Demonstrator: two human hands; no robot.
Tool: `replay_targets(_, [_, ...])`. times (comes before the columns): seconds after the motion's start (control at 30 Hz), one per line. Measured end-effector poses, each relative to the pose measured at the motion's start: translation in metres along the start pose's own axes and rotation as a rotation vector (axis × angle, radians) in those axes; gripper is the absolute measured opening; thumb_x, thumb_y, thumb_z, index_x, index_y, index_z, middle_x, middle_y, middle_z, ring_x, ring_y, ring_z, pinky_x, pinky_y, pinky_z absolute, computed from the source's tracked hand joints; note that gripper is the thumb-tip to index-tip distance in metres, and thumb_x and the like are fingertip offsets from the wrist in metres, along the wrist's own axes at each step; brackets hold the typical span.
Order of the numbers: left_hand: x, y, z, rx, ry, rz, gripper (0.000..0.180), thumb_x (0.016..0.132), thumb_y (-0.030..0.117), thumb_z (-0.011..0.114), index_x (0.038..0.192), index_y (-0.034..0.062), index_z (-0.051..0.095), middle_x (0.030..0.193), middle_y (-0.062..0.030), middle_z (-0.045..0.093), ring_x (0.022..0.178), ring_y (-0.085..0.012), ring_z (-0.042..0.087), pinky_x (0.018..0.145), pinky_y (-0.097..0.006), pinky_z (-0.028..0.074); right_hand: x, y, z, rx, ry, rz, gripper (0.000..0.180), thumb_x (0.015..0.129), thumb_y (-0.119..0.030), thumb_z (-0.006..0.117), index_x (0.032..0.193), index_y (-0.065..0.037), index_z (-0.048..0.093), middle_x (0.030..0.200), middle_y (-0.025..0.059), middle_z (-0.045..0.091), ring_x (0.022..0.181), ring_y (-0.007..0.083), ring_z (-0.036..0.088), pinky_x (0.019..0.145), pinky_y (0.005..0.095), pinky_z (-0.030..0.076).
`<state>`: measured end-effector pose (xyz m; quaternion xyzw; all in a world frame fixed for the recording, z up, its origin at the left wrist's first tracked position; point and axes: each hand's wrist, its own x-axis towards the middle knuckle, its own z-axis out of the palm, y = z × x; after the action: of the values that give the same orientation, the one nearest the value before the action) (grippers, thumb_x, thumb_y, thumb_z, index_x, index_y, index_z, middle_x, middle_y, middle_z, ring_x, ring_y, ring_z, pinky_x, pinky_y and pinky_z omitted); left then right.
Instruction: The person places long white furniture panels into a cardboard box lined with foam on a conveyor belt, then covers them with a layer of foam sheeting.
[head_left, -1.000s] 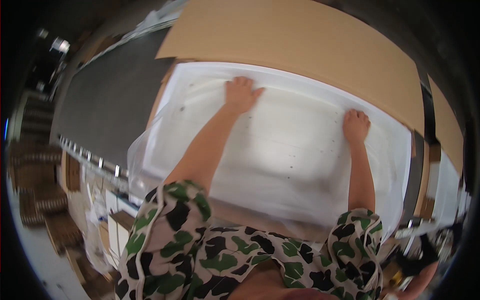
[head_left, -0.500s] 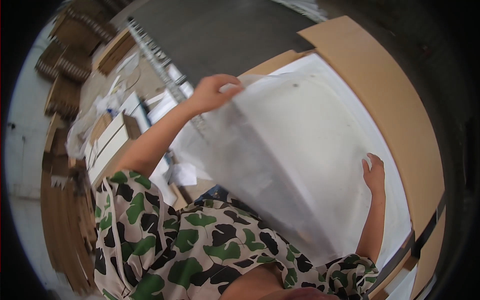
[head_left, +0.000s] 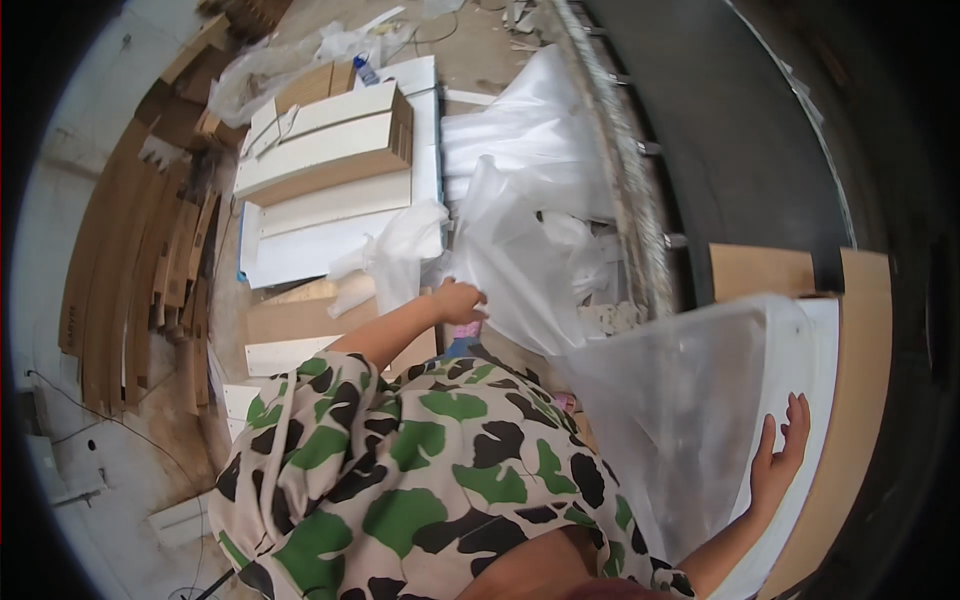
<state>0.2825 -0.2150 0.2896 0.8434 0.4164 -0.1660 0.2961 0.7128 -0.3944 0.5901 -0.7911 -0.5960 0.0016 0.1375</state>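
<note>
Bearing dark lettering (head_left: pixel 71 328): stacked cardboard (head_left: pixel 108 270). Right fingers (head_left: pixel 797 418) spread near translucent plastic sheet (head_left: pixel 668 410).

The shirt (head_left: pixel 420 470) is beige, printed all over with green and black leaf shapes. At the near end of the dark grey tabletop (head_left: pixel 710 110), whose long left edge is silvery, the see-through plastic sheet (head_left: pixel 670 400) looks cloudy white against the plain tan cardboard flap (head_left: pixel 858 400). On the brownish floor (head_left: pixel 485 60) past that edge show milky white wrapping (head_left: pixel 510 235), white boards (head_left: pixel 330 155) edged in tan, a blue bottle (head_left: pixel 365 71) and brown cardboard pieces (head_left: pixel 115 270).
</note>
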Motion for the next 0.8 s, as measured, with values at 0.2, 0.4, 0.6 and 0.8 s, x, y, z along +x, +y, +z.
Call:
replay_targets(0.2, [-0.046,-0.089,0.062,-0.279,0.080,-0.316,0.039,0.077,0.042,0.057,0.100,0.0105,0.062,0.094,-0.0133,0.063,0.087,-0.0304,0.060,0.076,-0.038,0.047,0.046,-0.057,0.092,0.508,0.108,0.222,0.035,0.085,-0.011,0.053,0.119,-0.004,0.047,0.123,0.0137,0.047,0.108,0.0226,0.049,0.086,0.0295,0.040])
replay_targets(0.4, [-0.092,-0.198,0.142,-0.664,0.213,-0.755,0.042,0.076,0.040,0.058,0.090,0.0011,0.064,0.087,-0.0195,0.063,0.085,-0.0332,0.060,0.077,-0.038,0.046,0.079,-0.109,0.245,0.240,-0.291,-0.342,0.040,0.079,-0.012,0.058,0.117,-0.006,0.048,0.117,0.0198,0.048,0.111,0.0364,0.043,0.093,0.0400,0.035])
replay_targets(0.6, [-0.129,-0.240,0.209,-0.972,0.380,-1.098,0.043,0.076,0.039,0.058,0.092,-0.0003,0.064,0.093,-0.0187,0.063,0.090,-0.0322,0.059,0.079,-0.036,0.045,0.084,-0.105,0.324,0.344,-0.504,-0.279,0.038,0.077,-0.012,0.059,0.113,-0.003,0.049,0.111,0.0185,0.052,0.093,0.0305,0.054,0.075,0.0341,0.046])
replay_targets(0.8, [-0.083,-0.208,0.185,-0.942,0.235,-0.996,0.040,0.075,0.039,0.060,0.089,0.0025,0.065,0.091,-0.0155,0.064,0.088,-0.0288,0.060,0.079,-0.034,0.046,0.125,-0.097,0.368,0.176,-0.803,-0.049,0.040,0.077,-0.020,0.059,0.113,-0.004,0.051,0.112,0.0213,0.052,0.103,0.0370,0.049,0.088,0.0387,0.039])
